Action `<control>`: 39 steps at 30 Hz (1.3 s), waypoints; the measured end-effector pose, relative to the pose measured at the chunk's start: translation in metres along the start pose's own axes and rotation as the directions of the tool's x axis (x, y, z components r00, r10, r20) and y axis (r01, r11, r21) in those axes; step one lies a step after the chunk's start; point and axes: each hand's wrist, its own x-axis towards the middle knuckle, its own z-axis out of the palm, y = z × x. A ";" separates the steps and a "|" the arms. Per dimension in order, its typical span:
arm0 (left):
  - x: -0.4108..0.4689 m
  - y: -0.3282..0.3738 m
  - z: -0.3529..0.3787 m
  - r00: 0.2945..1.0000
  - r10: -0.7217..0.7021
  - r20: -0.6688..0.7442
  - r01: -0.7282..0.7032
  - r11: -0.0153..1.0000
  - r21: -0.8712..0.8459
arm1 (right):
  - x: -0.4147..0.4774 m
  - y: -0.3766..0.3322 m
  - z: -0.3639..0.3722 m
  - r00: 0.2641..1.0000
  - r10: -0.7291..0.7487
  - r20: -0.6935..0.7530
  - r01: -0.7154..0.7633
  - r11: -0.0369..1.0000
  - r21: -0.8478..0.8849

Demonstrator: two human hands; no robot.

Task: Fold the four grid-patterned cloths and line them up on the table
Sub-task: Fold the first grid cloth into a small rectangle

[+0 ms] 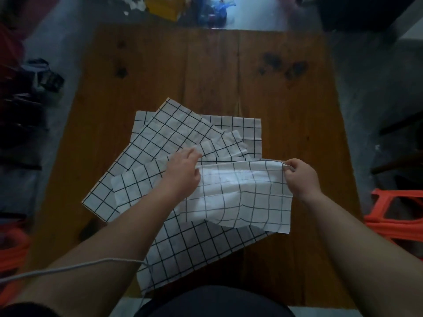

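Observation:
Several white cloths with a black grid lie overlapping in a loose pile on the wooden table. The top cloth is lifted off the pile. My right hand pinches its upper right corner, and my left hand grips its upper left edge. Its lower part hangs down and folds under. Beneath it, a tilted cloth spreads to the left, another cloth lies flat at the back right, and one more cloth reaches the table's near edge.
Orange plastic stools stand on the floor at the right and at the lower left. Dark bags sit on the floor to the left. A yellow box and blue items lie beyond the far edge. A grey cable crosses my left forearm.

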 end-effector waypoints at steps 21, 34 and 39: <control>-0.127 -0.047 0.027 0.929 -0.341 0.141 0.354 0.717 -0.600 | -0.139 0.072 0.030 0.954 0.295 -0.043 -0.279 0.935 0.219; -0.129 -0.030 0.050 0.972 -0.230 -0.046 0.143 0.738 -0.660 | -0.126 0.067 0.027 0.930 0.368 -0.024 -0.340 0.881 0.328; -0.115 -0.029 0.041 0.930 -0.366 0.035 0.269 0.612 -0.743 | -0.132 0.062 0.025 0.938 0.328 -0.111 -0.261 0.881 0.394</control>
